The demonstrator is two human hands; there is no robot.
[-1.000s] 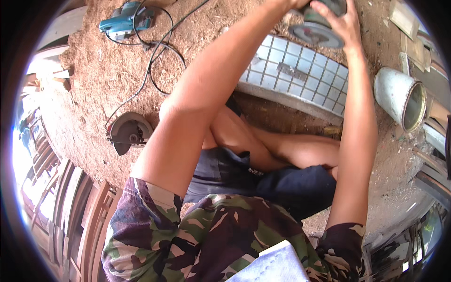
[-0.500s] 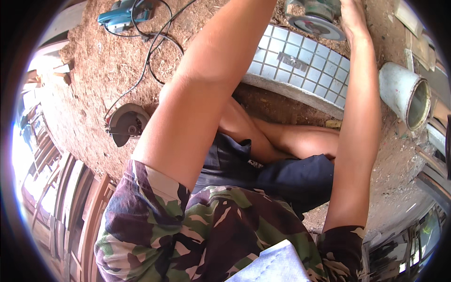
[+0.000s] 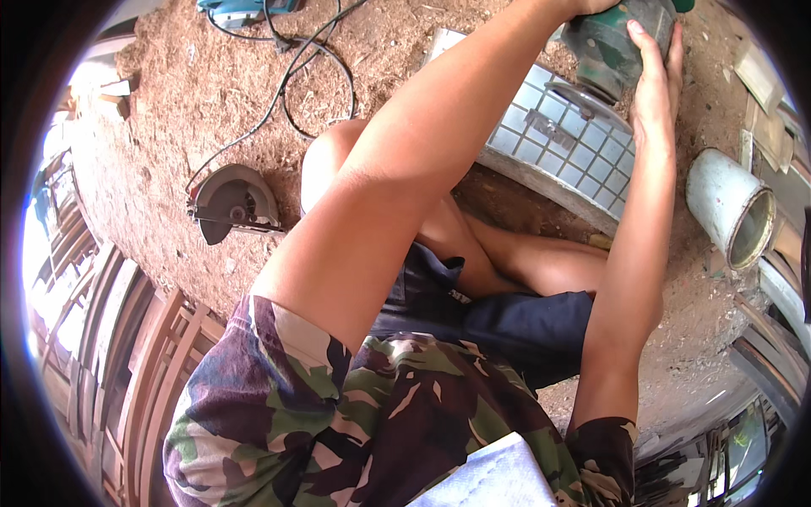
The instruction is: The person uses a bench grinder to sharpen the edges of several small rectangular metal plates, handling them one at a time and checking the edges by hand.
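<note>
A worn dark-green motor-like machine [image 3: 621, 51] with a round flat disc [image 3: 591, 106] on its near end is at the top right. The disc is above or against the far part of a slab [image 3: 549, 139] faced with small pale-blue square tiles; I cannot tell if they touch. My right hand [image 3: 655, 89] holds the machine's right side, fingers and thumb stretched along its body. At its upper left, my left hand [image 3: 591, 5] is on the machine, with its fingers mostly cut off by the picture's edge. A grey strip-like mark [image 3: 549, 129] crosses several tiles.
On the left floor lies a circular saw [image 3: 232, 203] with a dark guard. Farther off are a blue power tool [image 3: 245, 10] and a looped black cable [image 3: 291, 76]. A dirty white bucket [image 3: 731, 207] lies tipped at the right. Timber pieces [image 3: 156, 372] stand at the lower left.
The machine has come nearer and tilted, so its disc now overlaps the tiled slab. My left hand has come partly into sight on the machine. The view has shifted slightly.
</note>
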